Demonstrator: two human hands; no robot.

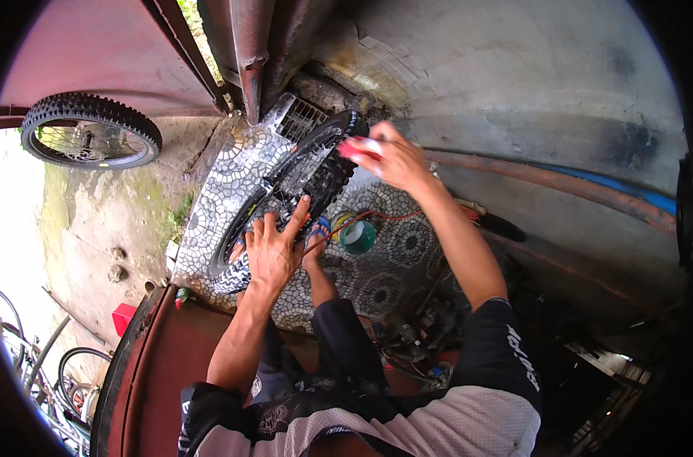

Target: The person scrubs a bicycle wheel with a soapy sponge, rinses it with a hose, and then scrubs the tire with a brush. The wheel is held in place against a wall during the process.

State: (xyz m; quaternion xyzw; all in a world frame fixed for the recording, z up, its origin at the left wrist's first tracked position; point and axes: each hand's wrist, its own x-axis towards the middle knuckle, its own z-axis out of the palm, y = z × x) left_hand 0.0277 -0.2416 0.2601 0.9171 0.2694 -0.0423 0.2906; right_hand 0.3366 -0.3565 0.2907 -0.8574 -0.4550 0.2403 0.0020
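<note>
A bicycle wheel with a knobby black tyre [323,188] stands on the pebble-patterned floor in front of me, its spokes wet. My right hand [389,157] grips a red brush, blurred [359,148], at the upper right side of the tyre. My left hand [275,245] is at the lower part of the wheel, index finger stretched towards the hub; its fingertips are near the spokes, and whether they hold anything is unclear. A green container with whitish liquid [358,237] stands right of my foot. A thin red hose [375,213] passes between my left hand and the wall.
Another knobby wheel [92,165] leans at the left by a red metal panel. A drain grate [302,119] lies beyond the wheel. Pipes [552,178] run along the right wall. Bicycle parts [409,337] lie near my legs; bicycles [43,371] stand at lower left.
</note>
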